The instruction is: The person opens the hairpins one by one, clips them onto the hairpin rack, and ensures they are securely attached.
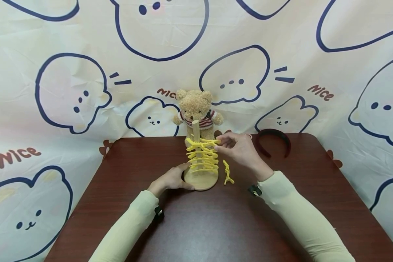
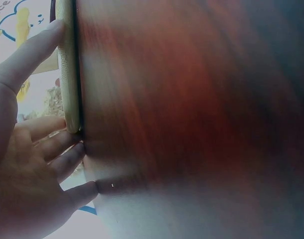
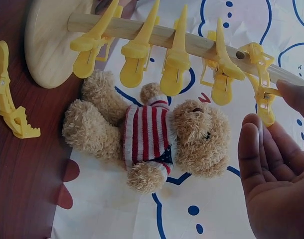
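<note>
A wooden stand (image 1: pixel 201 181) with a round base and an upright post (image 1: pixel 195 126) stands on the table. Several yellow hair clips (image 3: pixel 176 64) are stacked along the post. My left hand (image 1: pixel 171 177) holds the base at its left side, with the thumb (image 2: pixel 42 42) against the disc and the fingers spread along its edge. High on the post, my right hand (image 1: pixel 237 147) pinches the end of the topmost yellow hair clip (image 3: pixel 264 94) between thumb and fingers. That clip's toothed end lies across the post. Another yellow hair clip (image 1: pixel 227 173) lies loose on the table, right of the base.
A teddy bear (image 1: pixel 196 109) in a striped sweater sits behind the stand, against the printed backdrop cloth (image 1: pixel 157 32). A dark headband (image 1: pixel 273 133) lies at the back right of the brown table (image 1: pixel 196 225).
</note>
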